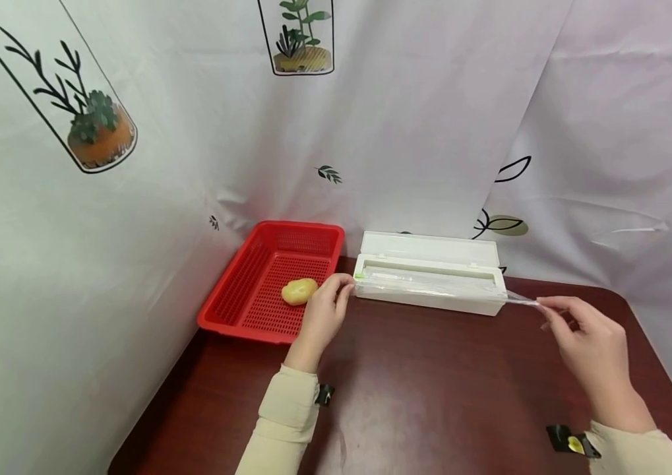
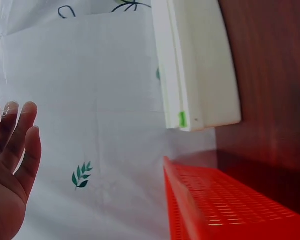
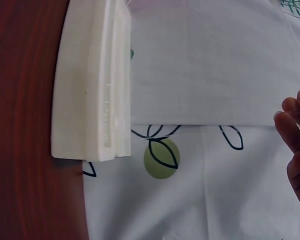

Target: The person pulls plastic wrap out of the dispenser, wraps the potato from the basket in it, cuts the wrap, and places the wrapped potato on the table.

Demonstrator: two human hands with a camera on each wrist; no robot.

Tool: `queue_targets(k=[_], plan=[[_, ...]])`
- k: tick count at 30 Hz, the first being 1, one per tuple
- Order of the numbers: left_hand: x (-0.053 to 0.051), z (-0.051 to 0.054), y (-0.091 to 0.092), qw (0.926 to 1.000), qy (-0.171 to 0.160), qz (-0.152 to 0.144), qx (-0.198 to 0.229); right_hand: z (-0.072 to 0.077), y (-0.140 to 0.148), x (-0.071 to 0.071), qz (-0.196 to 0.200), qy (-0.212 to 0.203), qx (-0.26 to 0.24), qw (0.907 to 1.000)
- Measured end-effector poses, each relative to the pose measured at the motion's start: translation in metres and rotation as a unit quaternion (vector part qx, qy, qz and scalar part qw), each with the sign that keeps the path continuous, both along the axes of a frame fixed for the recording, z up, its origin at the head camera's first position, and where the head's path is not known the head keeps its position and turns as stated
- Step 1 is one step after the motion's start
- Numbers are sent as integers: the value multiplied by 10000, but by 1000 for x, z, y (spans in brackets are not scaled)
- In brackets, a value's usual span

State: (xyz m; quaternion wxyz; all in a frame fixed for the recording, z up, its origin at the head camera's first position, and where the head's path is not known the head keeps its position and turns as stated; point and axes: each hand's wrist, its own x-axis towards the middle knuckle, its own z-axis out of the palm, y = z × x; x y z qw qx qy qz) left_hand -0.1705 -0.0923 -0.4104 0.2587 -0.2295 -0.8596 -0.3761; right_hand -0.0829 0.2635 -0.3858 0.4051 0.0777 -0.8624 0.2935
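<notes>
A white cling film dispenser box (image 1: 430, 300) stands on the table with its lid (image 1: 429, 249) raised. Clear cling film (image 1: 522, 300) stretches along its front and out past the right end. My right hand (image 1: 593, 340) pinches the film's gathered right edge between thumb and fingers. At the box's left end, near a green slider (image 1: 360, 275), my left hand (image 1: 325, 310) pinches the other side of the film. Fingers of the left hand (image 2: 12, 167) show at the left wrist view's edge, film on a fingertip. The right hand (image 3: 298, 132) is partly cut off in its wrist view.
Left of the box sits a red plastic basket (image 1: 229, 324) holding a potato (image 1: 299, 291), close beside my left hand. The dark red-brown table (image 1: 430, 389) stretches toward me. A printed white curtain (image 1: 413, 132) hangs behind and at the sides.
</notes>
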Motion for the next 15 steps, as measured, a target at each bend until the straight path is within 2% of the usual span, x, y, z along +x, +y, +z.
queue_targets(k=[3,8,15], plan=[[4,-9,-2,9999,-124,30,-59,-6,1,4,137,-27,-16,9999],[8,-23,-3,9989,-450,-85,-108,-15,5,10,404,-239,-62,9989],[13,-36,-6,9969,-705,-163,-319,-25,8,17,521,-1149,-153,9919]])
